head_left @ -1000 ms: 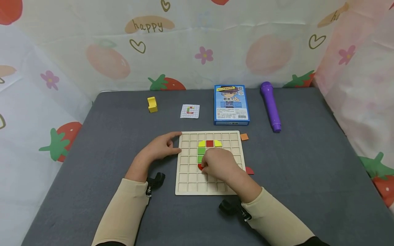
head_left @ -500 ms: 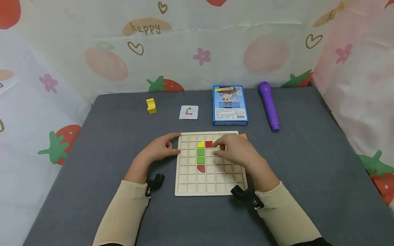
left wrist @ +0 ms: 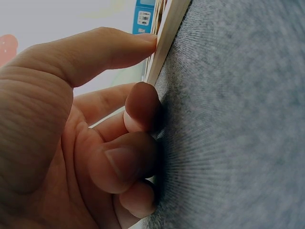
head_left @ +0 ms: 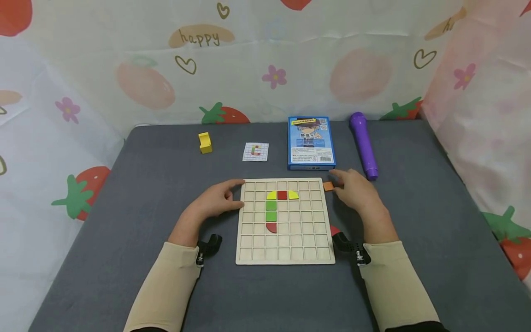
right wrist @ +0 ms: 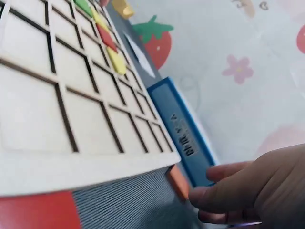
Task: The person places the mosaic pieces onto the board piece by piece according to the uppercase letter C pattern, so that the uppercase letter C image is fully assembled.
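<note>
A wooden grid board [head_left: 303, 249] lies on the table, bearing a red square tile [head_left: 282, 195], two yellow round-edged tiles, two green tiles [head_left: 271, 210] and a red round-edged tile [head_left: 271, 228]. At the board's left edge, my left hand [head_left: 210, 199] touches it with spread thumb and index finger; the other fingers [left wrist: 114, 169] curl loosely on the cloth. My right hand [head_left: 356, 191] is beyond the upper right corner, thumb and index finger parted around the near side of a small orange tile [head_left: 328, 186]. In the right wrist view, the thumb's tip is right beside that orange tile [right wrist: 178, 182].
Another red piece [head_left: 334, 229] lies by the board's right edge, partly behind the wrist camera. Behind the board are a yellow block [head_left: 205, 143], a small pattern card [head_left: 255, 152], a blue box [head_left: 311, 144] and a purple microphone-shaped stick [head_left: 364, 146]. A printed cloth hangs behind.
My right hand has moved from the red round-edged tile, past the upper right yellow tile, to the orange tile beyond the board. The left hand has stayed at the board's left edge.
</note>
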The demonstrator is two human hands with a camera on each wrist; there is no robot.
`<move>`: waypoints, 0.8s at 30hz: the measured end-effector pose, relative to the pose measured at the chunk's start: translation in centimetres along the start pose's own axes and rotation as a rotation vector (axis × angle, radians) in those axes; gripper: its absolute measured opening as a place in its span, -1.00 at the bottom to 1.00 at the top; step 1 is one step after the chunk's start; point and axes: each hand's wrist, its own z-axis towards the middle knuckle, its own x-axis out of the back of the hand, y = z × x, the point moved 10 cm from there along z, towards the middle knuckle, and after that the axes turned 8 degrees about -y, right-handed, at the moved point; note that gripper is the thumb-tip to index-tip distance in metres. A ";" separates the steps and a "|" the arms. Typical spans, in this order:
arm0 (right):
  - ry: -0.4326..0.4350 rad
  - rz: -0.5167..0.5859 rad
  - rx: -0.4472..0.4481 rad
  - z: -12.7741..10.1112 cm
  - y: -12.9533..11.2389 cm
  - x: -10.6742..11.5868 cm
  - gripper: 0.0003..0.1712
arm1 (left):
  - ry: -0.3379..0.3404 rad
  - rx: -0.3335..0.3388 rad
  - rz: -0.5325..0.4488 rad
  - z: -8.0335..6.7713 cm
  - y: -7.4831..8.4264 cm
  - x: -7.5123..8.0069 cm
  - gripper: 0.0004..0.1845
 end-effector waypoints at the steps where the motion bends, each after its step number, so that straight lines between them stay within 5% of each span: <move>1: 0.000 0.002 0.001 0.2 0.2 -0.2 -0.47 | 0.000 0.000 0.004 0.0 0.0 0.0 -0.23; 13: 0.064 0.007 0.019 0.8 0.5 -0.4 -0.67 | 0.008 0.009 0.013 0.0 -0.2 -0.1 -0.24; 24: -0.039 0.237 0.081 -1.2 -3.1 0.8 -0.61 | 0.006 0.017 0.014 0.1 -0.2 -0.1 -0.23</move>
